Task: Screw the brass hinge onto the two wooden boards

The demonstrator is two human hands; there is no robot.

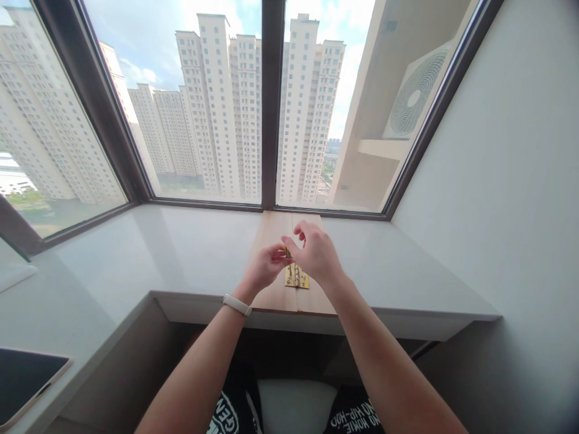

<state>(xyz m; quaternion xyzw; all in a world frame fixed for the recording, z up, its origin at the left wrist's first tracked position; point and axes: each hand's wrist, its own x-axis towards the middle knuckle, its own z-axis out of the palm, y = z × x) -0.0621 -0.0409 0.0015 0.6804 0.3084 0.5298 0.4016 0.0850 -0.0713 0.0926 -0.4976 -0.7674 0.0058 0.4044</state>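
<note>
Two-handed, gripping a small piece (288,252) between the fingers of the left hand (264,266), with those of the right hand (315,250) parted beside it, over a hinge (297,278) on boards (275,299), seemingly mid-handling and calling next for a precise pinch.

Bright daylight from window (270,108) ahead, sky (181,12) near-white in patches; left hand (263,266) and right hand (317,254) backlit; faint shadow bands on sill (212,244), dark below; wide-angle stretch, left buildings (49,114) leaning
</note>
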